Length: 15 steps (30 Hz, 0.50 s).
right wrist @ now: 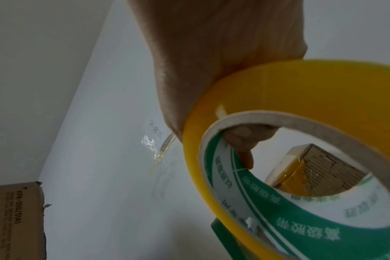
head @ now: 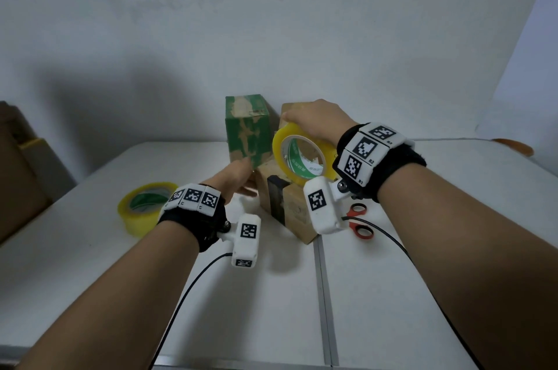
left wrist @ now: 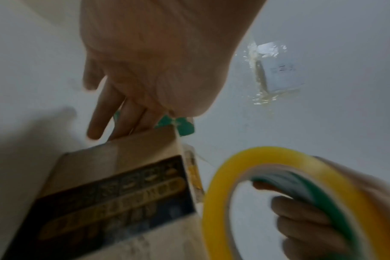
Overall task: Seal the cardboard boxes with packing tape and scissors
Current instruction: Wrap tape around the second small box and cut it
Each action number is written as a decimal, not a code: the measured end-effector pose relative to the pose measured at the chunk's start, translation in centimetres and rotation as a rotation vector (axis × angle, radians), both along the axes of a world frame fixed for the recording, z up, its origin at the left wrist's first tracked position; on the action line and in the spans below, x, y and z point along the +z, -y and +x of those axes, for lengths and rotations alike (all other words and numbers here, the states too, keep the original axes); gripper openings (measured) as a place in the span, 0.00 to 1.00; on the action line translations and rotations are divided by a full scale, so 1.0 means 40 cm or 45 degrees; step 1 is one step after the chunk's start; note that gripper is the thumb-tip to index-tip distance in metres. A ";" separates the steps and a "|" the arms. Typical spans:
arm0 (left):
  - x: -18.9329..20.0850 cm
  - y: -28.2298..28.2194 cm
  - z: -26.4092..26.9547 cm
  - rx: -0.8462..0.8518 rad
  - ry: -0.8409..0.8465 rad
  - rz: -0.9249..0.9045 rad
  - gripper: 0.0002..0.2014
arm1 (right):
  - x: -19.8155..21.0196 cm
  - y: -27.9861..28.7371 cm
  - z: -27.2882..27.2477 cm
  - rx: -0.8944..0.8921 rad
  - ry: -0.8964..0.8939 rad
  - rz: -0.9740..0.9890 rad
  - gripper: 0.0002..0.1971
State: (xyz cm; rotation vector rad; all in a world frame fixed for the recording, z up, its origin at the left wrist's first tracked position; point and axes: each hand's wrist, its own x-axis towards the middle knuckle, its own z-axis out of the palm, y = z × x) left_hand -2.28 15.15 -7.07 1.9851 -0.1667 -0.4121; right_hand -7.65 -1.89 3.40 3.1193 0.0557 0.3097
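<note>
Just above the centre of the head view, on the white surface (head: 422, 248), a brown cardboard box (head: 290, 206) is lying with its long axis running from lower right toward upper left of the frame, a black printed band crossing its top. Behind it a green box (head: 246, 128) is standing upright, and another brown box (head: 287, 111) is peeking out at its right. The right hand (head: 317, 120) is hovering directly over the brown box, fingers curled through the core of a yellow tape roll (head: 302, 158) and gripping it on edge, its open ring facing the camera. The left hand (head: 234, 179) is reaching in from the lower left, its fingers extended and touching the near left end of the box where it meets the green one; the left wrist view shows them straight, pinching nothing. Both hands are about equally near the box, the right above, the left beside. Red-handled scissors (head: 359, 220) are lying on the surface just right of the box, under the right wrist. A second tape roll (head: 145, 206) is resting flat at the left. Whether a free tape end is already peeled cannot be told.
</note>
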 end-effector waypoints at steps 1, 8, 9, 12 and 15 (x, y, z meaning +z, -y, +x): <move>0.010 0.000 -0.006 0.046 0.088 0.033 0.26 | 0.003 0.002 0.003 -0.053 -0.034 0.101 0.17; 0.030 -0.055 -0.035 0.121 0.643 0.426 0.12 | 0.004 -0.007 0.009 -0.182 -0.111 0.586 0.25; 0.032 -0.060 -0.049 0.109 0.605 0.408 0.08 | 0.006 -0.009 0.004 -0.194 -0.107 0.641 0.24; 0.038 -0.046 -0.100 0.035 0.573 0.431 0.09 | 0.013 -0.013 -0.010 -0.192 -0.131 0.672 0.25; 0.056 -0.009 -0.152 -0.005 0.794 0.593 0.11 | 0.021 -0.017 -0.026 -0.218 -0.127 0.770 0.22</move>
